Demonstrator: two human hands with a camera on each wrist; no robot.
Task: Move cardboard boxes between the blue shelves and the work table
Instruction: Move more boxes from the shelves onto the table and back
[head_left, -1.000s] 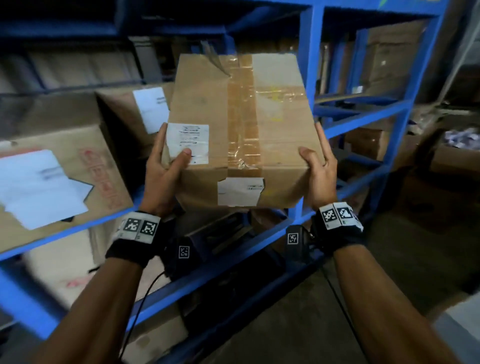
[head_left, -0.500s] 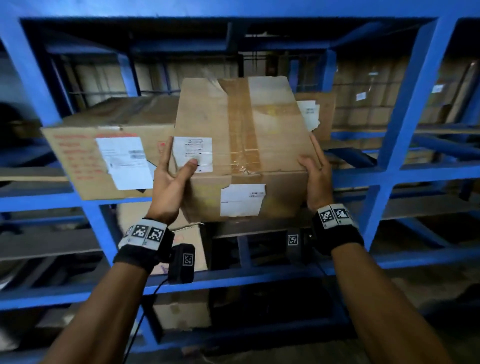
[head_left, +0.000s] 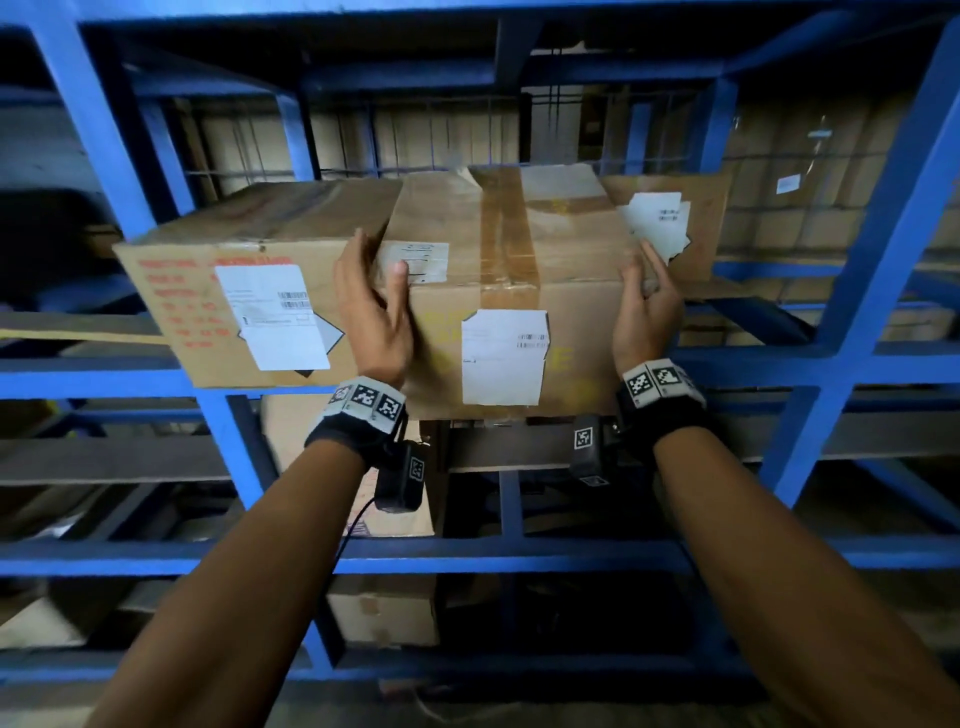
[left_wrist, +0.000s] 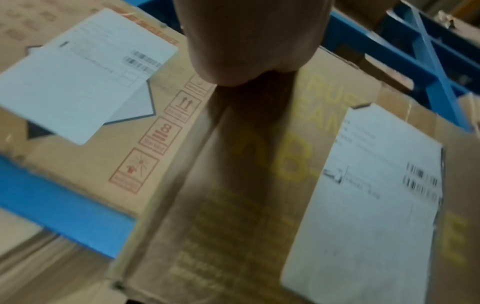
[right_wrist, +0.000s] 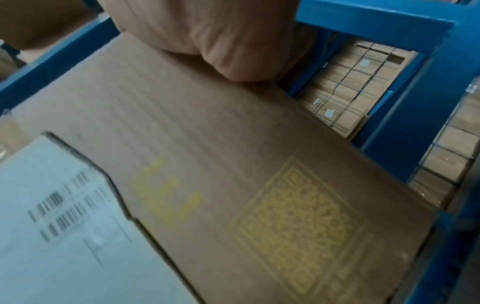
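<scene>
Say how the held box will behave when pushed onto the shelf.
Probably stiff: the box shows square edges between left hand and right hand. Likely fairly light, since hands on its sides carry it. Should slide, not tip: wider than tall.

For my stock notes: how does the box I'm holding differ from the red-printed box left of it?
The held box is pressed between the left hand and right hand; the red-printed box sits on the blue shelf. The held box has yellow print and a central tape strip; the red-printed box looks wider. Both are cardboard with white barcode labels.
</scene>
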